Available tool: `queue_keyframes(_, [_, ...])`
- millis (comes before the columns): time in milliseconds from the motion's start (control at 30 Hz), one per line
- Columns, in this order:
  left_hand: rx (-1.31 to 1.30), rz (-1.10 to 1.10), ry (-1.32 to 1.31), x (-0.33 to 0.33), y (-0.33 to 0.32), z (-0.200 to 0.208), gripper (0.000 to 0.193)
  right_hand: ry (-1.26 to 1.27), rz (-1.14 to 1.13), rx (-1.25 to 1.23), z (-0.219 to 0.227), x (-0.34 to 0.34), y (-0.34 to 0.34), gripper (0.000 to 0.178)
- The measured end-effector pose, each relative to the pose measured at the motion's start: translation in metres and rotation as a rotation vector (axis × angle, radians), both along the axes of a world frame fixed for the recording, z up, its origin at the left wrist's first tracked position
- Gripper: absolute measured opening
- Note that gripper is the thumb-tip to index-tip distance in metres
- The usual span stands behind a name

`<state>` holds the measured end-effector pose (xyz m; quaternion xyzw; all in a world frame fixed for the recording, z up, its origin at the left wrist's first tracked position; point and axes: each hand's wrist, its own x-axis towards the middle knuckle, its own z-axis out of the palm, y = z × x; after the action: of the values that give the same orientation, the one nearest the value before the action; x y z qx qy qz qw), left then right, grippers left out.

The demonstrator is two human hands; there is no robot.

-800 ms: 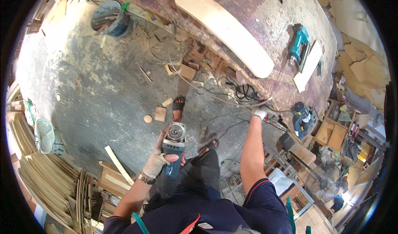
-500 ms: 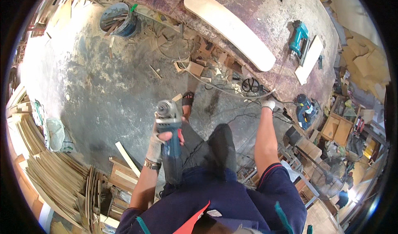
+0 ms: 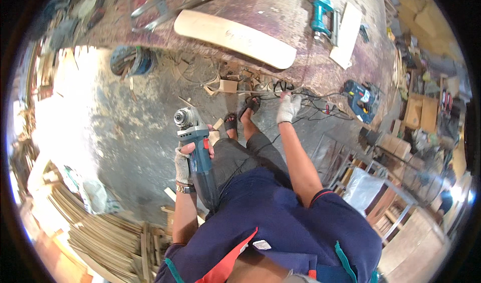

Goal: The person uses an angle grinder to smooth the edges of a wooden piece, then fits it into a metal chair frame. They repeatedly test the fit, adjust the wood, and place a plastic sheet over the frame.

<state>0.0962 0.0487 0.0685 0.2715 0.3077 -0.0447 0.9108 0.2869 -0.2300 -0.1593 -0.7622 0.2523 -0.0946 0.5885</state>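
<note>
My left hand (image 3: 183,164), in a light knitted glove with bare fingertips, is wrapped round the body of a blue-grey angle grinder (image 3: 201,170). The grinder's metal head points away from me, its bare spindle facing up with no disc on it. My right hand (image 3: 288,108), also gloved, reaches forward to the near edge of the worktable, beside a tangle of black cables (image 3: 310,102). Its fingers are curled, and what they hold, if anything, is hidden. Beyond it on the table lies a long, pale curved wooden board (image 3: 235,38).
On the purple-stained worktable (image 3: 280,12) lie a teal nail gun (image 3: 323,17), a pale wood strip (image 3: 347,35), a blue jigsaw (image 3: 362,100) and a metal frame (image 3: 170,2). A bucket of scraps (image 3: 138,61) stands left. Stacked wood strips (image 3: 102,238) lie at lower left.
My right hand has moved left, along the table edge by the cables. The view has shifted, bringing my other foot and more of the metal frame into sight. The grinder stays in my left hand.
</note>
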Motion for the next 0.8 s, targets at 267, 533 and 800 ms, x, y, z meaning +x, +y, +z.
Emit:
queue_keyframes(267, [0.063, -0.067, -0.120, 0.059, -0.024, 0.039, 0.092, 0.233, 0.125, -0.218, 0.008, 0.029, 0.035, 0.026])
queue_keyframes(533, [0.032, -0.194, -0.188, 0.091, -0.038, 0.050, 0.091, 0.710, 1.059, -0.922, -0.076, 0.064, -0.002, 0.030])
queue_keyframes(800, [0.114, -0.501, 0.018, 0.122, -0.001, 0.066, 0.094, 0.809, 1.067, -0.542, -0.119, 0.089, -0.027, 0.035])
